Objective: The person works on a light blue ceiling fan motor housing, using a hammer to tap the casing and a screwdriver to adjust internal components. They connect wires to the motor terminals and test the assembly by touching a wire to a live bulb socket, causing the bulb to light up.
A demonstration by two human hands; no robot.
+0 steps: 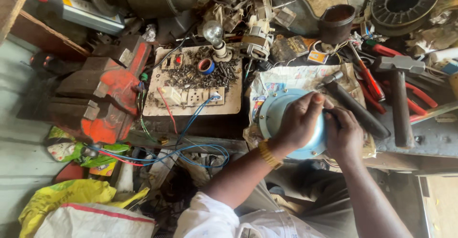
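Hands (320,126) clasp round blue housing (276,114)

Count from where I sit: two hands, my left hand (300,118) and my right hand (342,134), both on one pale blue round motor cover (275,111). One gold wristband (268,154). One red bench vise (107,92). One wooden test board (164,108) carrying one light bulb (213,31), one roll of blue tape (206,66) and one heap of dark screws (188,75), too many to count. One hammer (400,95). One dark cup (337,23). One black wire spool (404,1). One bottle with a red cap (76,9). One yellow sack (62,197). Red-handled pliers (377,87): can't tell how many in that pile.
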